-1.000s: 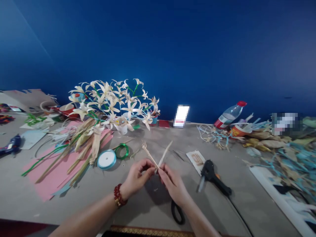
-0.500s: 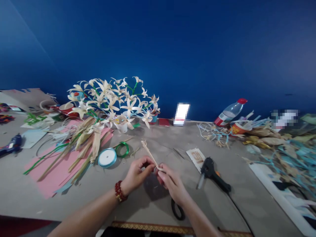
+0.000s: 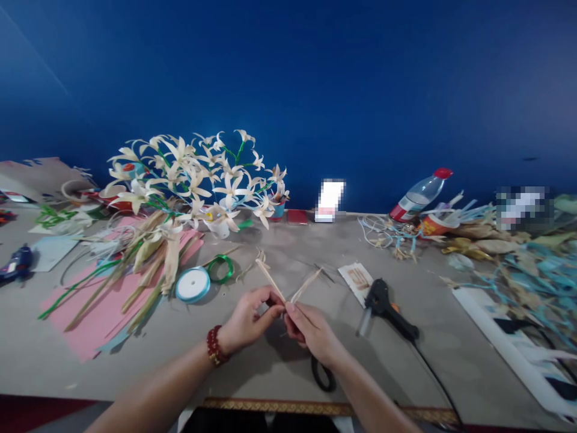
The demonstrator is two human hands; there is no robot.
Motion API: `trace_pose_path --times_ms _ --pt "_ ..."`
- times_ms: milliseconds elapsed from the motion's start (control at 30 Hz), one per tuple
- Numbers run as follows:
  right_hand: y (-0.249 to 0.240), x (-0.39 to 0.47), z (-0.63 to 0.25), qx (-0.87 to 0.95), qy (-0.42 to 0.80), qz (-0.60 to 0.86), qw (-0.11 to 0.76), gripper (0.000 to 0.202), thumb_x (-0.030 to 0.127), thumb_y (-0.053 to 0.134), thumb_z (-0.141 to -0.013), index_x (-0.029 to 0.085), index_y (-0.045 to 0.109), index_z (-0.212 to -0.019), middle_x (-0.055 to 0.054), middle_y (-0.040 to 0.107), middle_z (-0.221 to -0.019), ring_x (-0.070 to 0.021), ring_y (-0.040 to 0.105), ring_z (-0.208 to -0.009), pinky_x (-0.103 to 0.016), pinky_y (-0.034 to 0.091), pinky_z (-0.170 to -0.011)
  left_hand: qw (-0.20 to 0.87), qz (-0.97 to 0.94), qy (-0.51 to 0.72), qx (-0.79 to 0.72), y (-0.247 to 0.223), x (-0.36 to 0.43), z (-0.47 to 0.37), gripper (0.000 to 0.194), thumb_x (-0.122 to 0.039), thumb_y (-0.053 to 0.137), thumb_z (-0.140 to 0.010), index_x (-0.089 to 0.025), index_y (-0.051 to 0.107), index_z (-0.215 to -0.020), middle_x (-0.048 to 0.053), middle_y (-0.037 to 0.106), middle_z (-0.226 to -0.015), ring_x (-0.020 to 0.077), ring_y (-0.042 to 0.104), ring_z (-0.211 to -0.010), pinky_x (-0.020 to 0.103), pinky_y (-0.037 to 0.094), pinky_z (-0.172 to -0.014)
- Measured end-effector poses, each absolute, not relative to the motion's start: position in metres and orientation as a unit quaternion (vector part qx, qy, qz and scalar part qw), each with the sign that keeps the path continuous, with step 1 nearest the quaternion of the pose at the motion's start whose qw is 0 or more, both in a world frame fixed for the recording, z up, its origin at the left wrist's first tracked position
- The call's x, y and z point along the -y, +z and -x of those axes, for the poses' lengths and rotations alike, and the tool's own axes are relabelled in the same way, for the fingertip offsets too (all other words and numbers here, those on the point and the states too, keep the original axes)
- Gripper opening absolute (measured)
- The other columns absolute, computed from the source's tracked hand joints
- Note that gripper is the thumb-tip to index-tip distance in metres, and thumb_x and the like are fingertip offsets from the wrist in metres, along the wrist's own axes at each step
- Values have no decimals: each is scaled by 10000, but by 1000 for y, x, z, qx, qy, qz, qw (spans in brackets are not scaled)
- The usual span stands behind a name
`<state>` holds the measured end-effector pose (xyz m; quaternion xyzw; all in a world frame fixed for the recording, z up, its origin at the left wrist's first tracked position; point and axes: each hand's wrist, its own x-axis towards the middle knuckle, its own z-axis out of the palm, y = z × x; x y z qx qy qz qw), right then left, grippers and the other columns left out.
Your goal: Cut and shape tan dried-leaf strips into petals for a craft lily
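In front of me my left hand (image 3: pixel 255 319) and my right hand (image 3: pixel 315 332) meet, fingertips almost touching. Both are closed in a pinch on a thin pale dried-husk strip (image 3: pixel 270 279), which rises to the upper left with a frayed, curled tip. A second pale length (image 3: pixel 307 285) slants to the upper right from my right fingers; whether the two lengths are one piece is hidden by the fingers. Under my right wrist a black loop handle (image 3: pixel 323 377) shows on the table. A beaded bracelet circles my left wrist.
To the left are a blue-edged ribbon spool (image 3: pixel 193 285), a green ribbon roll (image 3: pixel 220 269) and dried husks on pink paper (image 3: pixel 74 307). Pale husk flowers (image 3: pixel 193 174) stand behind. At right lie a black glue gun (image 3: pixel 390 310) with its cord, a bottle (image 3: pixel 419 195) and a white power strip (image 3: pixel 505 355).
A second pale length now sticks up to the right from my right fingers, making a V with the first. Both hands stay nearly in place, and the view has shifted slightly.
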<state>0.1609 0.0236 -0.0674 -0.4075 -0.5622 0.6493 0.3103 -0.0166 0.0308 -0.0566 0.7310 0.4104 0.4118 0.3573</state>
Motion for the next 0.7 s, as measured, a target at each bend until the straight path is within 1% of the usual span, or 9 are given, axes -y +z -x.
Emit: trace_pose_path --times_ms 133,233,333,400,533,633,700 --pt "-64 -21 -162 460 751 363 304 540 707 496 -852 203 457 -661 92 335 -489 -59 196 -417 -187 149 -377 401 -714 414 -397 -57 -32 18 177 -279 572 -905 -150 612 -789 14 629 -713 121 567 -654 210 445 -628" --pt "-61 -20 -164 428 781 338 304 517 680 538 -847 199 458 -675 108 311 -478 -47 159 -407 -172 118 -370 439 -695 415 -390 -59 -34 20 194 -311 584 -898 -148 599 -794 11 606 -709 116 548 -638 207 446 -608" --pt "-60 -21 -166 416 799 322 292 513 677 535 -851 202 447 -680 120 284 -470 -43 127 -404 -171 104 -371 454 -687 416 -387 -59 -35 20 205 -327 587 -896 -148 588 -795 11 595 -709 115 542 -633 210 449 -606" --pt "-61 -21 -166 445 773 339 300 520 681 504 -867 202 448 -671 110 297 -474 -48 155 -403 -178 128 -373 454 -683 418 -391 -59 -35 20 211 -331 580 -899 -148 587 -794 11 593 -707 114 541 -626 210 448 -602" --pt "-66 -21 -164 539 671 396 319 553 707 428 -886 196 477 -682 66 357 -548 -69 249 -446 -197 177 -391 441 -682 423 -402 -57 -34 19 234 -352 575 -899 -150 597 -783 8 594 -689 115 543 -613 210 446 -591" --pt "-67 -20 -164 571 642 399 320 580 728 382 -888 194 484 -688 50 363 -586 -80 261 -478 -206 183 -405 431 -681 424 -413 -56 -34 18 241 -358 573 -901 -150 601 -783 7 599 -692 113 546 -606 209 446 -587" --pt "-66 -20 -164 587 624 406 319 578 715 383 -897 194 486 -668 41 380 -588 -86 278 -487 -215 196 -415 428 -683 422 -414 -56 -34 18 242 -351 563 -907 -149 606 -781 8 602 -693 111 548 -597 207 449 -579"
